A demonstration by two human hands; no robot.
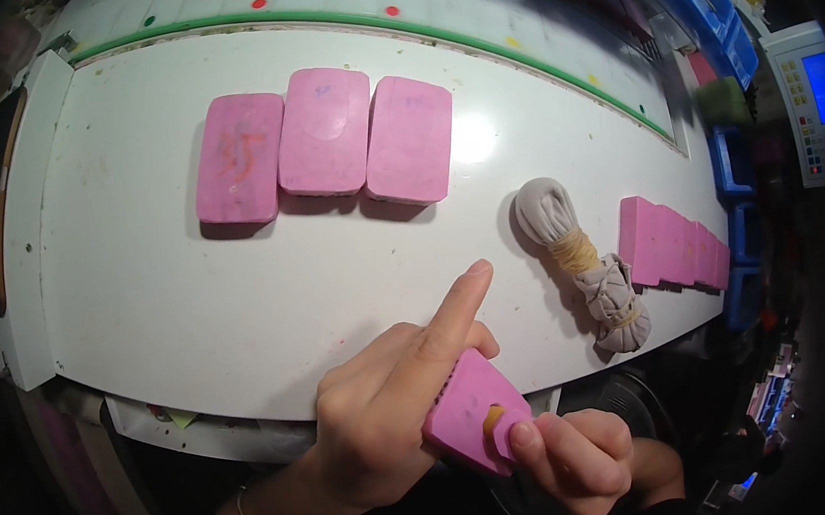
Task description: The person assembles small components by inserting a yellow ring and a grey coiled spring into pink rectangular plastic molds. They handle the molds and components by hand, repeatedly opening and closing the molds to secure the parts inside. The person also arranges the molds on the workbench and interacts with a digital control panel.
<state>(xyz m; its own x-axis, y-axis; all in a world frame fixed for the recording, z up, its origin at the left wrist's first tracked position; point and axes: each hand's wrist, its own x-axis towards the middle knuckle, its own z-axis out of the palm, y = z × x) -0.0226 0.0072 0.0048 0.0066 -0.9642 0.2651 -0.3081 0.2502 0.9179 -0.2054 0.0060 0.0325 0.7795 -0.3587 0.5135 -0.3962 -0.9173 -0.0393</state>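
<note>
Head view: a pink, flat block with squared corners is held tilted at the near edge of the white, smooth tabletop, between both hands; one corner points up toward the far side, and its long axis seems to slope from upper left to lower right, though fingers hide part of it; the left hand has its grip closed around the block's left side, index finger stretched out up and to the right; the right hand pinches a small, rounded pink piece against the block's face, beside a yellowish patch; whether the piece is joined to the block I cannot tell; at the right stand blue plastic bins, their contents too dark to make out; three pink, rounded-corner blocks lie farther back, long axes running away from the person, the leftmost bearing an orange-red handwritten mark; the white device at far right has a blue screen, its characters too small to read.
</note>
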